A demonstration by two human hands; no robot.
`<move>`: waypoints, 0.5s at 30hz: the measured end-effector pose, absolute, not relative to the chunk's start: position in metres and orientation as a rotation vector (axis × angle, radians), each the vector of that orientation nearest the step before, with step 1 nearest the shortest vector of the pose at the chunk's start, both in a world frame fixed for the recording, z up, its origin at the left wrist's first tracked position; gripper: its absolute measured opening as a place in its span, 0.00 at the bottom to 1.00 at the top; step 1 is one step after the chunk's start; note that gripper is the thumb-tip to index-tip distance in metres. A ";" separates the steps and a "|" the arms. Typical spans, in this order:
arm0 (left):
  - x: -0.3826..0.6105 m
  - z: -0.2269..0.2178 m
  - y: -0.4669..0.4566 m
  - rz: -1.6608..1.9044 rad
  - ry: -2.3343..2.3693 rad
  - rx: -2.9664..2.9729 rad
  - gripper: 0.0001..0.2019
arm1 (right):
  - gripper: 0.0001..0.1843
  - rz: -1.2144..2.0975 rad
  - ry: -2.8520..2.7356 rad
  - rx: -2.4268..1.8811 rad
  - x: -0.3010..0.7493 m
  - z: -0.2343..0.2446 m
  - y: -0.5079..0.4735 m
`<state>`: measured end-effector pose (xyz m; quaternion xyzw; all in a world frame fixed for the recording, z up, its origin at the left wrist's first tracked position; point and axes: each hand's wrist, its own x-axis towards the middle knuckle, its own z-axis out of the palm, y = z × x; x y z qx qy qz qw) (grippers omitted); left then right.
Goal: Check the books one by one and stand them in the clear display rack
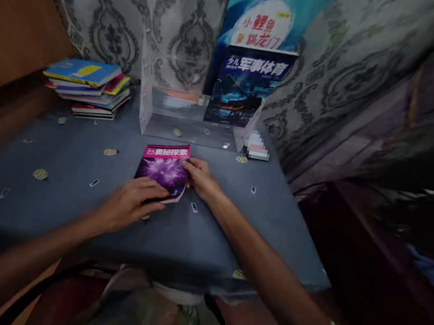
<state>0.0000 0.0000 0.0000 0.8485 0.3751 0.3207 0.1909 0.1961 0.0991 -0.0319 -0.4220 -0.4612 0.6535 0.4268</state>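
Observation:
A purple book (163, 170) with a pink title band and a bright burst on its cover lies on the dark grey-blue table. Across its lower left part rest the fingers of my left hand (136, 197), with the thumb along the bottom edge. My right hand (201, 177) grips the right edge, thumb on the cover and the other fingers partly hidden beside and under it. Behind the book stands a clear acrylic rack (189, 130). On its right side a dark blue book (240, 88) leans upright in front of a larger teal book (270, 4).
A stack of several books (87, 89) sits at the back left of the table (67, 203). Right of the rack lies a small pixelated item (258, 146). Patterned wallpaper rises behind, and a brown wooden panel (17, 9) borders the left.

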 end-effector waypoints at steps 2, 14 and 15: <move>-0.002 0.002 0.002 0.868 1.051 2.322 0.11 | 0.07 1.645 -1.155 -1.052 0.196 -0.032 0.099; -0.002 0.012 0.002 0.778 1.133 2.314 0.12 | 0.12 1.691 -1.153 -1.008 0.200 -0.041 0.102; -0.005 0.009 0.005 0.839 1.214 2.289 0.13 | 0.13 1.687 -1.158 -1.001 0.201 -0.041 0.101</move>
